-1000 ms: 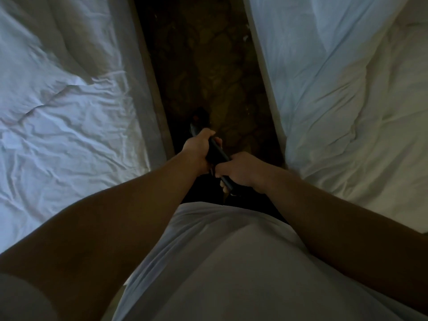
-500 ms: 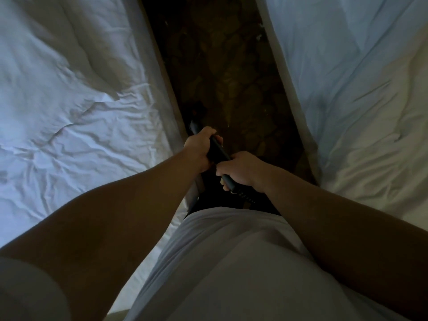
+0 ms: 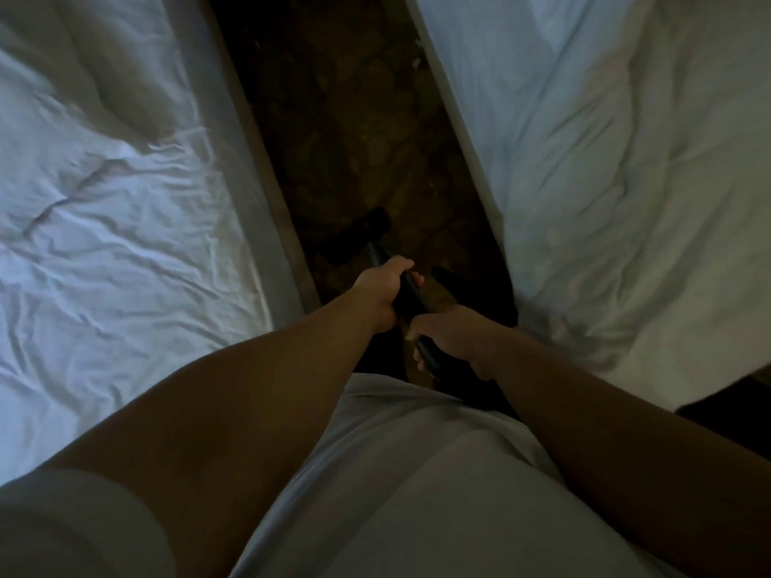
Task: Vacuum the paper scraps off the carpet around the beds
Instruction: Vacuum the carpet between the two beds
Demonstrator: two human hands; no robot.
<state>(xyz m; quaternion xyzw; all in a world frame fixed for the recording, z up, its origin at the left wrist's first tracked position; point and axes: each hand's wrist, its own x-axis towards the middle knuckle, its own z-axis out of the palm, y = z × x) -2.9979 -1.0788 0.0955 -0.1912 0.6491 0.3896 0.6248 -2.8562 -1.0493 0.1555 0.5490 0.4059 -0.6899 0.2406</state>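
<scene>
Both my hands grip the black wand of the vacuum (image 3: 411,296), which slants down into the dark gap between two beds. My left hand (image 3: 381,292) holds it higher up the wand, my right hand (image 3: 448,333) nearer my body. The vacuum's dark head (image 3: 365,233) rests on the patterned brown carpet (image 3: 354,118) just ahead of my left hand. A few small pale paper scraps (image 3: 416,62) lie on the carpet far ahead, close to the right bed's edge.
A bed with rumpled white sheets (image 3: 104,223) lines the left side of the narrow carpet strip, and another white bed (image 3: 626,160) lines the right. A dark shoe or foot (image 3: 444,275) shows beside the wand. The right bed's corner ends at lower right.
The view has shifted so the right bed's near corner now shows. The vacuum head and my hands sit slightly further right in the gap; my grip is unchanged.
</scene>
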